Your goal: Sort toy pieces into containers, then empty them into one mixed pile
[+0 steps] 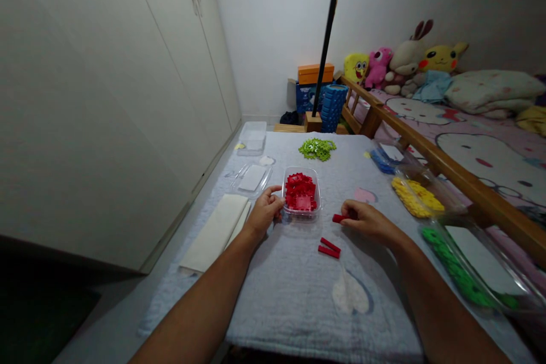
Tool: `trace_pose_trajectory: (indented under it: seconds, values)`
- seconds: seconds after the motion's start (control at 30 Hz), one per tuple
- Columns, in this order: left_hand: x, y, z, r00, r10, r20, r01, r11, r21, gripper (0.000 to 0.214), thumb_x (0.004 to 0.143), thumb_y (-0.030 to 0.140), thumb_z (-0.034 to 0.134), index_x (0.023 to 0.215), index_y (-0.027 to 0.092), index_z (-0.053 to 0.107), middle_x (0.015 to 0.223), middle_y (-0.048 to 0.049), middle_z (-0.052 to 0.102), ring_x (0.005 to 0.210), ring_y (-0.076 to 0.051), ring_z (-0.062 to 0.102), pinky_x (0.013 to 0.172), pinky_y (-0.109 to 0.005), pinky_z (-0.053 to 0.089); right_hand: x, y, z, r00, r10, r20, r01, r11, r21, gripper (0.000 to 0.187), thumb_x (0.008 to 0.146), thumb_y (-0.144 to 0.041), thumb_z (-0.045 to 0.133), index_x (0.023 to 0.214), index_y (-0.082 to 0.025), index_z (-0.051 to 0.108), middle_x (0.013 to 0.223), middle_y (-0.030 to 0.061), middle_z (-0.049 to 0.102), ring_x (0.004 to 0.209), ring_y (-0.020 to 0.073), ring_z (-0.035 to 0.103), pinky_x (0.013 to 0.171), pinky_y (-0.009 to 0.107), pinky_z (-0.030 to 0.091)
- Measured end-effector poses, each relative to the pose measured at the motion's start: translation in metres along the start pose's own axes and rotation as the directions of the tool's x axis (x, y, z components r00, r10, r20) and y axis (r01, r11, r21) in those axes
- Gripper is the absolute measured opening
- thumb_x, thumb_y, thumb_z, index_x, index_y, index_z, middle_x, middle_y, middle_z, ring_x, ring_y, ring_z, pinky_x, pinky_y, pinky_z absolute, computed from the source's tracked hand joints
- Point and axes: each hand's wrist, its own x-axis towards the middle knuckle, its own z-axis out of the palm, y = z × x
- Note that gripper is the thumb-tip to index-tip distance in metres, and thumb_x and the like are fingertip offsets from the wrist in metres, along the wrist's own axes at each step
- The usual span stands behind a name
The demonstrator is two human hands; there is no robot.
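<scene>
While my right hand (pixel 362 220) pinches a red strip (pixel 337 218) between thumb and fingers, low over the pale blue cloth (pixel 290 307), two more red strips (pixel 328 252) lie nearer me in a narrow V. Left of the held strip stands a clear tub (pixel 301 214) heaped with red pieces (pixel 300 190). My left hand (pixel 265 210) is at its left side, index finger stretched toward the rim; whether it grips or merely touches, I cannot tell. Beyond the tub sits a pile of lime-green pieces (pixel 318 149); to the left lie a clear lid (pixel 252 177) and a folded cream sheet (pixel 215 233). Along my right are blue pieces (pixel 383 162), yellow pieces (pixel 416 196) and green pieces (pixel 454 267) in clear containers.
</scene>
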Motion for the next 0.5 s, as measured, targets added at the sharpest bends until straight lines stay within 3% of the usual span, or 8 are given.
trace_pose_trajectory:
  seconds: [0.23, 0.5]
  values:
    - [0.000, -0.002, -0.001, 1.000, 0.001, -0.002, -0.001, 1.000, 0.009, 0.053, 0.069, 0.038, 0.074, 0.114, 0.017, 0.056, 0.058, 0.0110, 0.046, 0.045, -0.008, 0.044, 0.046, -0.020, 0.038, 0.011, -0.018, -0.010, 0.999, -0.044, -0.022, 0.043, 0.998, -0.048, 0.017, 0.074, -0.036, 0.064, 0.072, -0.021, 0.057, 0.066, -0.0031, 0.054, 0.061, 0.0127, 0.045, 0.055, 0.024, 0.031]
    - [-0.002, 0.002, 0.001, 1.000, -0.009, -0.005, 0.009, 1.000, -0.014, 0.052, 0.069, 0.037, 0.075, 0.114, 0.018, 0.056, 0.058, 0.0112, 0.046, 0.045, -0.007, 0.042, 0.047, -0.020, 0.039, 0.012, -0.012, -0.002, 1.000, -0.010, -0.013, 0.009, 0.997, -0.082, 0.012, 0.072, -0.027, 0.061, 0.080, -0.019, 0.066, 0.073, 0.0007, 0.065, 0.067, 0.0160, 0.055, 0.060, 0.026, 0.038]
